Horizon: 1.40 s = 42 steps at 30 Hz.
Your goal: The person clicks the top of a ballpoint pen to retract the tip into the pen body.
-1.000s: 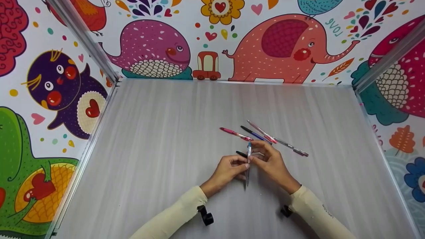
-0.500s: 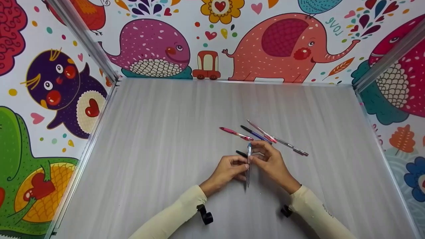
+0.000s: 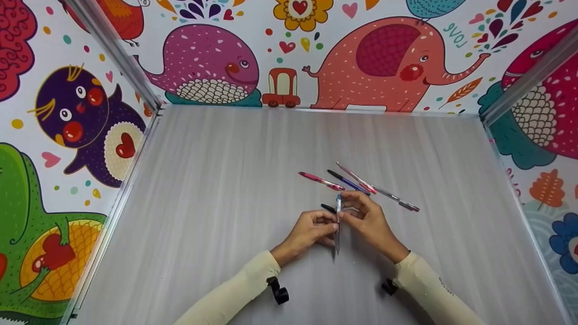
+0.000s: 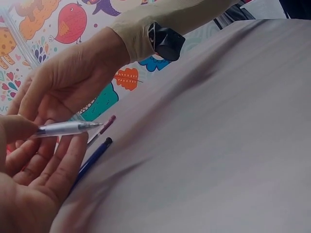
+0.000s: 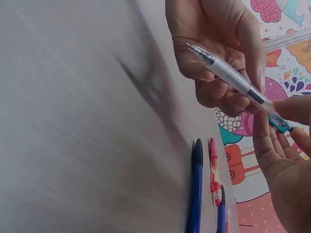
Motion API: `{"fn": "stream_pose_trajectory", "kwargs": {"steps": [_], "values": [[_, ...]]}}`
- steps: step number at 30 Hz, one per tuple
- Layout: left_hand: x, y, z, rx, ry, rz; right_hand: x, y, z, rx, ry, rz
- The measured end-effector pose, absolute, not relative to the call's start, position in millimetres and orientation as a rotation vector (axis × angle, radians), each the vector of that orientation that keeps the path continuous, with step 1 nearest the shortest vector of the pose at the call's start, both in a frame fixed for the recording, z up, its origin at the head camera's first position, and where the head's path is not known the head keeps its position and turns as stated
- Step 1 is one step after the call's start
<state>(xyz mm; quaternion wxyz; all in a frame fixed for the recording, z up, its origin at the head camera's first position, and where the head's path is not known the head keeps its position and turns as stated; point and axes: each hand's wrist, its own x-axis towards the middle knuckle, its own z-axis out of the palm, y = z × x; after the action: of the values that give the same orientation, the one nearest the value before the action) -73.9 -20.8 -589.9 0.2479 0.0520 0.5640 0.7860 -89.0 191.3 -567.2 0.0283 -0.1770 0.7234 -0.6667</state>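
Note:
A clear-barrelled ballpoint pen [image 5: 233,80] with a blue-green top and clip is held between both hands, its bare tip toward the body. My left hand [image 3: 309,232] pinches the barrel, the thumb laid along it. With thumb and fingers, my right hand [image 3: 370,221] pinches the pen's top end. In the left wrist view, the pen [image 4: 65,128] points to the right, in front of the right palm. A blue pen [image 5: 196,189] with a black cap lies on the table just beyond the left fingers; in the head view the hands hide most of it.
Beyond the hands lie a pink-red pen [image 3: 320,181], another blue pen [image 3: 347,181] with a black end, a clear pink pen [image 3: 354,177] and a clear grey pen [image 3: 397,199]. Patterned panels [image 3: 289,54] border the grey table [image 3: 216,180] at the back and sides.

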Motion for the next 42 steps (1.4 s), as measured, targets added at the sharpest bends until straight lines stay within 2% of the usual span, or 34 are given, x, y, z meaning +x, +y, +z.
{"fn": "stream_pose_trajectory", "kwargs": {"steps": [42], "values": [[-73.7,-22.7,-586.2,0.201,1.541,2.125,-91.3,197.0,-562.3,-0.476,2.192,-2.044]]}}
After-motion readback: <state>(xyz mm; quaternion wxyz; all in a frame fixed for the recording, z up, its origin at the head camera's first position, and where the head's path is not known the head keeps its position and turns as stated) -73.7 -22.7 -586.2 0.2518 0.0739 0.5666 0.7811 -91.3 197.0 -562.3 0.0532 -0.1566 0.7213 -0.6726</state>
